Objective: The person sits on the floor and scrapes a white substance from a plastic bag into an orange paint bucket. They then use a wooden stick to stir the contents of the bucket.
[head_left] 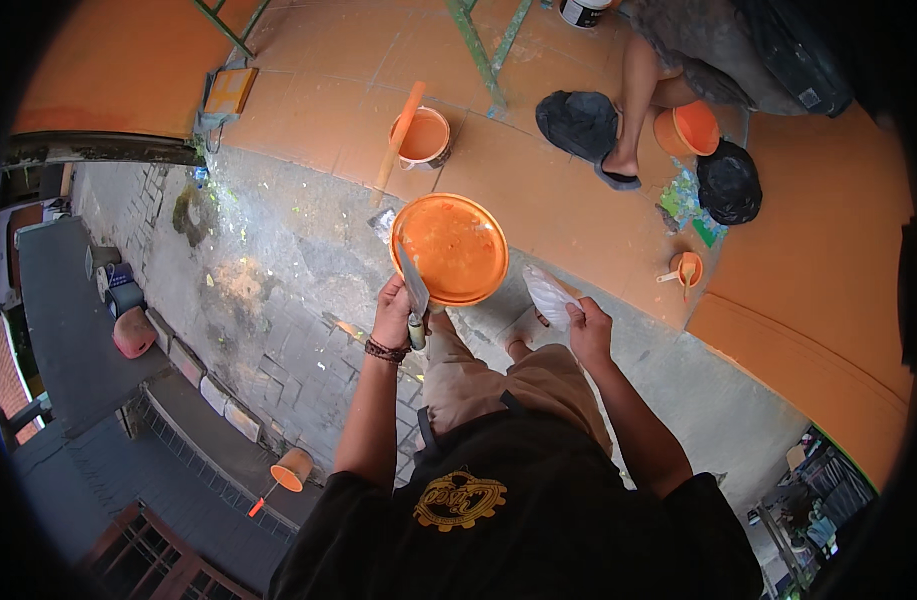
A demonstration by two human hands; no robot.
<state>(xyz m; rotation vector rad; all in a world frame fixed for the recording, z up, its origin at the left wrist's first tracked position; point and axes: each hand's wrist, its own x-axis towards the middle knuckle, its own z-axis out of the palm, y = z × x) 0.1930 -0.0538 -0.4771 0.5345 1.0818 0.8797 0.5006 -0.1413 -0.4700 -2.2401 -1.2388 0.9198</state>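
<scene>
My left hand (392,318) grips a metal trowel (412,280) with a pale handle, together with the near-left edge of a round orange, paint-smeared lid (454,247), held at waist height. My right hand (588,326) is closed on a crumpled white plastic bag (551,298) to the right of the lid. Beyond the lid, on the tiled ledge, an orange-filled bucket (422,150) has an orange stick (401,127) lying across its left side.
Another person's leg (633,100) is beside an orange bucket (686,128), black bags (728,182) and a small orange pot (686,268). A green metal frame (478,50) stands on the orange ledge (568,225). Several planters (135,330) line the paved ground (268,300) at left.
</scene>
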